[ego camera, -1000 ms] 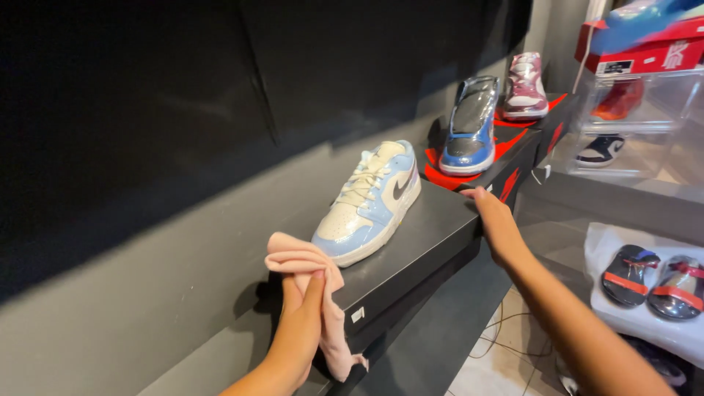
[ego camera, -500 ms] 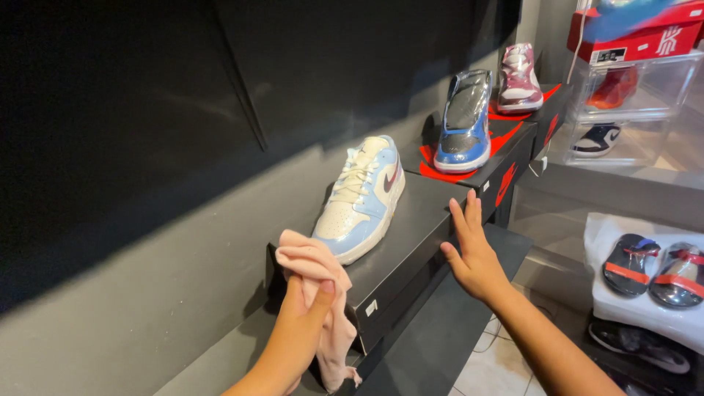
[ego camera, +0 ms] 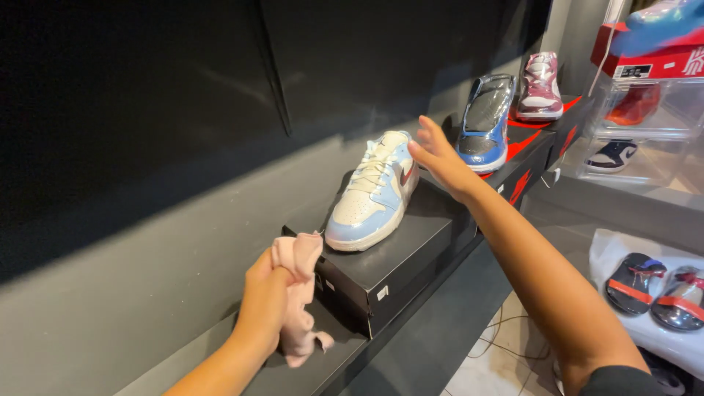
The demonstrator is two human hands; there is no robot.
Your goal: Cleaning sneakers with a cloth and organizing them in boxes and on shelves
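Your left hand (ego camera: 268,293) grips the pink cloth (ego camera: 297,293) bunched against the black box (ego camera: 396,253); your right hand (ego camera: 440,158), open and empty, steadies the pale blue sneaker (ego camera: 374,191).

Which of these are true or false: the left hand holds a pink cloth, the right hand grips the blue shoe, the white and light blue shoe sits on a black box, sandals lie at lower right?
1. The left hand holds a pink cloth. True.
2. The right hand grips the blue shoe. False: it reaches open at the white and light blue shoe.
3. That shoe sits on a black box. True.
4. Sandals lie at lower right. True.
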